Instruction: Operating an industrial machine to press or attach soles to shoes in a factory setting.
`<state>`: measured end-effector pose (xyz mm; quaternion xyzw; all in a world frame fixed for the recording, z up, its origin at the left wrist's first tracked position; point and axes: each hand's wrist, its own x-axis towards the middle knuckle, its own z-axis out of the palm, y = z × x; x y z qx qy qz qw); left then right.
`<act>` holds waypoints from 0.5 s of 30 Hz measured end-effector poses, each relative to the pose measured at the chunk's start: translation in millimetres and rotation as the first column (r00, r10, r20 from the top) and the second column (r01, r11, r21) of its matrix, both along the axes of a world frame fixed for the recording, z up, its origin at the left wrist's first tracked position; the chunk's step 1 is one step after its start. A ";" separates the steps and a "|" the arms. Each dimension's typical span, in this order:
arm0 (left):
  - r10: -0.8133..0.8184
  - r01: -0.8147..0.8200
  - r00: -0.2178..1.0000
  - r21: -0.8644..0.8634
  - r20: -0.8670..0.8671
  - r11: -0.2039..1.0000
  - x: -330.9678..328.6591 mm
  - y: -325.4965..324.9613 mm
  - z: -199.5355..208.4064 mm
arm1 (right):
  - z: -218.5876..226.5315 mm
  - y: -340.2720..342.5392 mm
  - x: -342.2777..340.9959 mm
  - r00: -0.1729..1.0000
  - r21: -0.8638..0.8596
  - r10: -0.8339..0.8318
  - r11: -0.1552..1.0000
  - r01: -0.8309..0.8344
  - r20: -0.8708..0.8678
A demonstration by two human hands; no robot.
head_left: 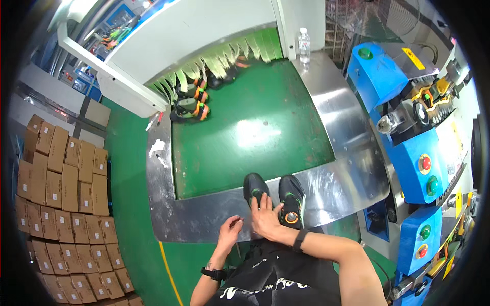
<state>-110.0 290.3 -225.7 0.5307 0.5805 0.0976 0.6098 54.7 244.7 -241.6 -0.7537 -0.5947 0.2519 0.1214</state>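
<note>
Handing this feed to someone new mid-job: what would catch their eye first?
The wide green surface in the middle, running under a ragged pale-green fringe at its far end. Two dark shoes sit at the near metal edge, the right hand at the left one. Stacked brown boxes stand at left, blue button boxes at right.

White lettering [282,283] crosses the black garment [306,268] at the near side of the worktop [337,102]. Left of the worktop, boxes [69,186] bear dark print and white labels [90,265], too small to read. Right of it, the blue machine [377,81] carries yellow stickers [413,58], their print likewise illegible.
</note>
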 end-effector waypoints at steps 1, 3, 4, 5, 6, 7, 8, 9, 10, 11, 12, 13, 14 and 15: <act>0.032 -0.032 0.999 0.010 0.019 0.999 -3.9 8.3 0.7 | -2.0 -3.4 -2.9 1.000 -0.004 0.004 1.000 -0.004 0.027; 0.041 -0.043 0.996 0.029 0.077 0.999 -15.3 20.5 -7.1 | -1.8 -11.4 -9.7 0.986 0.112 0.081 0.989 -0.098 0.146; 0.068 -0.070 0.990 0.014 0.120 0.997 -19.5 24.1 -7.3 | 5.0 -14.4 -11.9 0.991 0.074 0.107 0.991 -0.113 0.083; 0.096 -0.097 0.982 -0.003 0.163 0.995 -23.8 27.7 -9.2 | 4.0 -5.8 -10.2 0.988 0.069 0.117 0.990 -0.125 0.102; 0.101 -0.100 0.978 -0.014 0.185 0.995 -28.5 28.6 -11.9 | 3.5 0.3 -5.8 0.998 0.066 -0.031 0.997 0.028 0.056; 0.109 -0.097 0.971 -0.064 0.214 0.993 -34.3 30.1 -15.8 | -0.2 4.0 -1.5 0.983 0.057 -0.182 0.982 0.181 0.011; 0.110 -0.086 0.963 -0.108 0.246 0.990 -39.8 38.8 -20.8 | -4.7 15.0 3.3 0.976 0.014 -0.186 0.982 0.189 -0.117; 0.108 -0.079 0.956 -0.115 0.272 0.990 -43.3 45.4 -27.1 | -8.0 20.8 7.2 0.978 0.015 -0.190 0.981 0.192 -0.090; 0.188 -0.148 0.941 -0.160 0.280 0.976 -50.3 51.8 -35.8 | -0.1 34.3 10.4 0.973 -0.036 -0.157 0.988 0.153 -0.167; 0.290 -0.235 0.915 -0.214 0.281 0.948 -53.2 50.8 -40.4 | 16.1 45.3 16.9 0.964 -0.094 -0.110 0.992 0.089 -0.244; 0.273 -0.229 0.922 -0.182 0.276 0.956 -57.3 62.4 -45.0 | 34.1 54.2 18.0 0.949 -0.145 -0.142 0.984 0.105 -0.280; 0.291 -0.253 0.881 -0.148 0.373 0.956 -52.9 70.2 -39.9 | 57.1 48.6 21.9 0.965 -0.161 -0.079 0.986 0.039 -0.249; 0.290 -0.272 0.847 -0.107 0.446 0.956 -36.2 75.8 -13.4 | 80.8 37.9 28.7 0.915 -0.076 -0.045 0.997 0.016 -0.401; 0.197 -0.185 0.768 -0.083 0.609 0.979 -23.3 82.9 21.6 | 104.3 32.0 32.3 0.837 0.011 -0.010 1.000 0.019 -0.547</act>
